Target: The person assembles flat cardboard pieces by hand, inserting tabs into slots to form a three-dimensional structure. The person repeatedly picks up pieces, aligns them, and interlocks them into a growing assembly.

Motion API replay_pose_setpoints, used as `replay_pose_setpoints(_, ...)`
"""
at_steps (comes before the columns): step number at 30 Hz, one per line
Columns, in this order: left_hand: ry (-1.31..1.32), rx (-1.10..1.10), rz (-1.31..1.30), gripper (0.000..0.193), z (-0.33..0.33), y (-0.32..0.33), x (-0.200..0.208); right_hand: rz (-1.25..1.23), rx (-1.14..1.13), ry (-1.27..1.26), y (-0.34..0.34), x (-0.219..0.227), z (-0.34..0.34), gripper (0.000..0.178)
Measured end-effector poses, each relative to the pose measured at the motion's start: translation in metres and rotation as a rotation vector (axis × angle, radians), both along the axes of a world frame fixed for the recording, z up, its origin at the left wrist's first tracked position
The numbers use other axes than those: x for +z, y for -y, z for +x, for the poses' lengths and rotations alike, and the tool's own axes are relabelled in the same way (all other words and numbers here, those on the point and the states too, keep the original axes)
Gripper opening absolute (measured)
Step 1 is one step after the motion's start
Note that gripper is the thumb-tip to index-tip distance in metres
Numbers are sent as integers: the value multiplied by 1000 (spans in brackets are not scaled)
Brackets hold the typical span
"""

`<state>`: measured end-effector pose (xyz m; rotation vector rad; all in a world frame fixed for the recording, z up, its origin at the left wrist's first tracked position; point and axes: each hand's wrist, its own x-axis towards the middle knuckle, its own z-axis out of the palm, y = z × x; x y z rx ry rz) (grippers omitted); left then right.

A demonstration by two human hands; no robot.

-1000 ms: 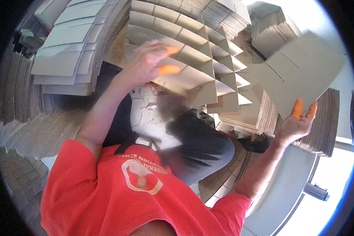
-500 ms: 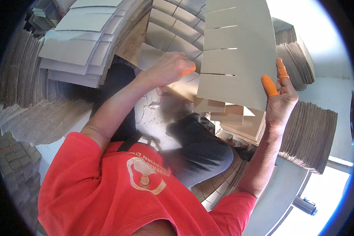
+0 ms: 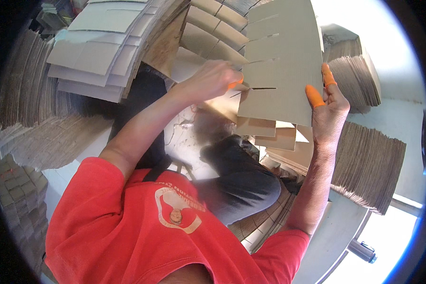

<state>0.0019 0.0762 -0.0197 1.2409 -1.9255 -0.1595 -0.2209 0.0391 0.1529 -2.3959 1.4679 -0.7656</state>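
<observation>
A tall grey-brown cardboard sheet (image 3: 288, 66) with several slots cut in from its left side stands in front of me. My right hand (image 3: 332, 106) grips its right edge, an orange-covered thumb on the front face and another orange-covered finger at the edge. My left hand (image 3: 212, 81) is closed at the sheet's left edge, beside the lowest slot. An orange cover shows at its fingertip. What those fingers pinch, if anything, is hidden. Below the sheet, several smaller cardboard pieces (image 3: 277, 137) lie stacked unevenly.
Slotted cardboard sheets (image 3: 87, 52) are piled at the upper left, beside a tall stack of cardboard (image 3: 21, 85). Partitioned cardboard (image 3: 208, 35) lies beyond my left hand. More cardboard stacks stand on the right, one lower (image 3: 369, 165) and one higher (image 3: 352, 71). My bent leg (image 3: 241, 184) is below.
The slotted sheet and my right hand have shifted slightly left. My left hand has moved right, up to the sheet's left edge, staying closed.
</observation>
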Motion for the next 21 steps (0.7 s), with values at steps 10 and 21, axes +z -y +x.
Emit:
replay_pose_setpoints(10,-85,-34,-19,8,-2,5,-3,1,47,43,0,5,2,56)
replay_pose_setpoints(21,-77,-38,-29,11,-2,5,-4,-74,129,-71,-5,-29,13,50)
